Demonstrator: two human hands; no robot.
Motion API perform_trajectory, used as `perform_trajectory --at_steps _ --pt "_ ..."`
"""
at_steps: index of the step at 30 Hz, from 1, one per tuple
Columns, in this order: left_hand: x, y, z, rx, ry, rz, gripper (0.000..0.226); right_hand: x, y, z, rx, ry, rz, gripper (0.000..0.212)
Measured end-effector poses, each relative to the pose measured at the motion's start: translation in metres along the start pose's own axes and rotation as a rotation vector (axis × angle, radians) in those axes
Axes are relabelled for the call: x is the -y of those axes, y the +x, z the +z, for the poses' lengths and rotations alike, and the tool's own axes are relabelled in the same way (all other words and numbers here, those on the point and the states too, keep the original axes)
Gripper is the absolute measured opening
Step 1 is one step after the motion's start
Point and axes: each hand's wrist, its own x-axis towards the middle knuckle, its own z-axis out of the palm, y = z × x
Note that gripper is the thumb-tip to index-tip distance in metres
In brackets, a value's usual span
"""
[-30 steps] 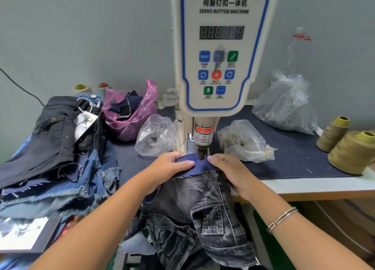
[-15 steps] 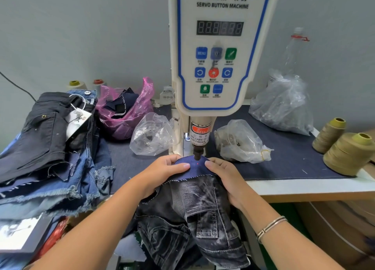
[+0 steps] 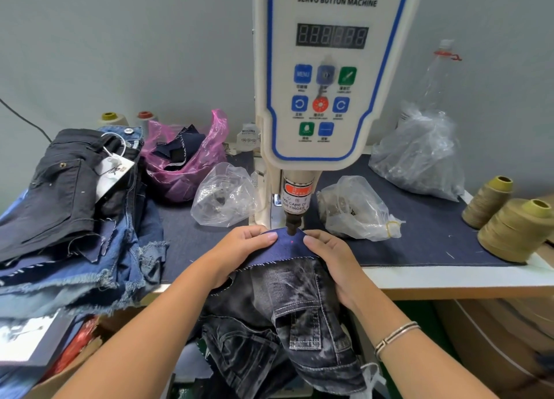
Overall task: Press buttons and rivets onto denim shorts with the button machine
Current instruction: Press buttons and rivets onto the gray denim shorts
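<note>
Both hands grasp the shorts (image 3: 299,302) at the lower centre of the frame: my left hand (image 3: 239,251) and right hand (image 3: 332,260) pinch the dark blue edge and hold it flat under the punch (image 3: 292,226) of the machine (image 3: 326,77). I judge this is the positioning step, because the red dot (image 3: 292,241) lies on the cloth just below the punch. Next I should bring the spot under the punch, with my fingers away from it.

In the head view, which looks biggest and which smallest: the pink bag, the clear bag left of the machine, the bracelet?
1. Pink bag
2. Clear bag, slightly smaller; it lies nearer the camera, so true order is unsure.
3. Bracelet, smallest by far.
</note>
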Motion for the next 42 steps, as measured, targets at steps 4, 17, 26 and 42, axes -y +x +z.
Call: perform_trajectory --at_steps 4,17,26,42 --pt "0.0004 0.0 -0.0002 0.001 -0.008 -0.003 0.021 -0.0026 -0.0012 0.0013 -0.027 -0.01 -0.017 0.019" --pt "0.0044 0.0044 0.0005 -0.011 -0.064 -0.003 0.02 -0.0011 -0.0023 0.0022 -0.041 -0.037 -0.018 0.021" --pt "0.0062 0.0047 -0.0008 -0.016 -0.077 -0.003 0.036 -0.0022 -0.0011 0.0014 -0.043 -0.034 -0.025 0.019" --pt "0.0037 0.0033 0.0008 -0.008 -0.095 0.005 0.019 -0.0054 0.0009 -0.0008 -0.043 -0.025 -0.029 0.016"
